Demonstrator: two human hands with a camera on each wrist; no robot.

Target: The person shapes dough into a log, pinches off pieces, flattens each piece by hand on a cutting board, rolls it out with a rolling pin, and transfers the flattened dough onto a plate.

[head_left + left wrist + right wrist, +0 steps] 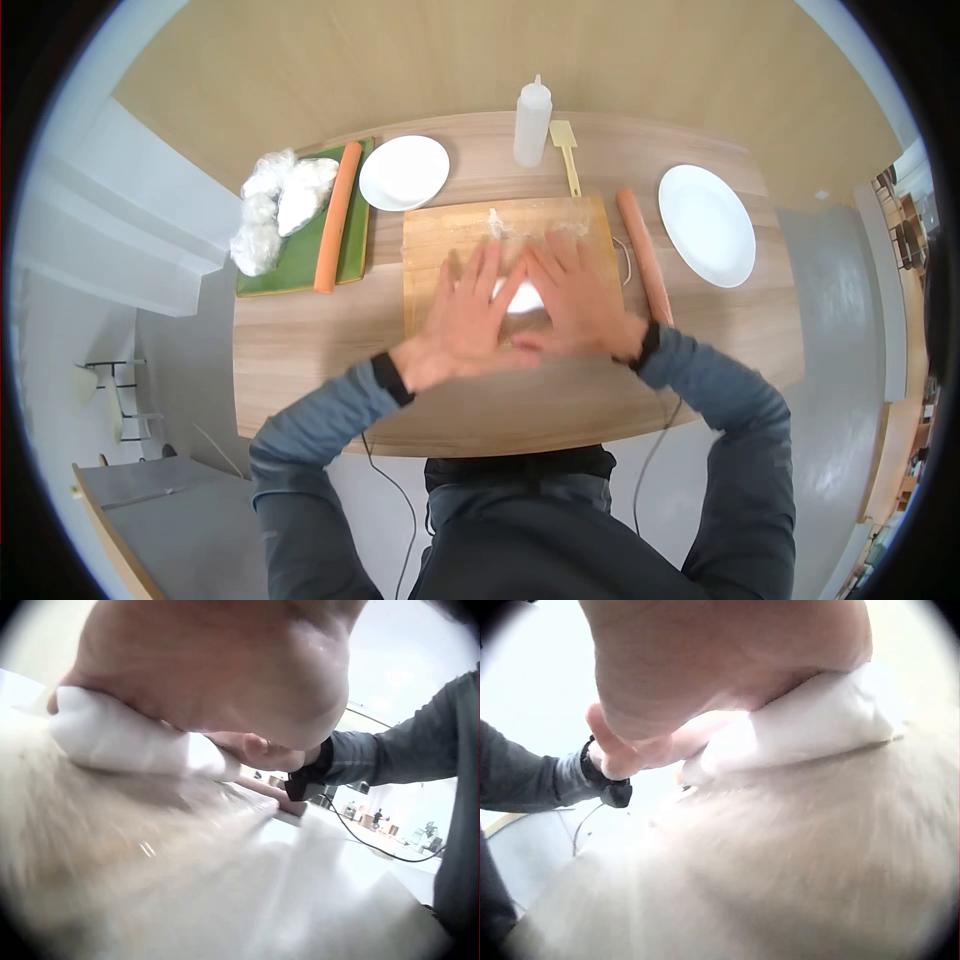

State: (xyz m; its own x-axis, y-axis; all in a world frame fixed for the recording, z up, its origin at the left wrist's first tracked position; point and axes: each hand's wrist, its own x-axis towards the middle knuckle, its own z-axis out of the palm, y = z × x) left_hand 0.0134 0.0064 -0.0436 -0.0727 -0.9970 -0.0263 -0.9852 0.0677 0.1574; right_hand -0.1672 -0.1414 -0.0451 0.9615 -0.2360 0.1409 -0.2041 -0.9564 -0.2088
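My outspread fingers (490,265) press the white dough (522,296) beneath them (both palms, for even pressure).

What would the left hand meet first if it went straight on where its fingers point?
Probably the white smear on the wooden board, just beyond the left hand, though the hand's height is unclear.

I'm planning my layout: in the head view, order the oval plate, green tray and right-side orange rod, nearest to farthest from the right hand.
From the right hand:
1. Orange rod, just right of the board.
2. Oval plate, farther right.
3. Green tray, far left.
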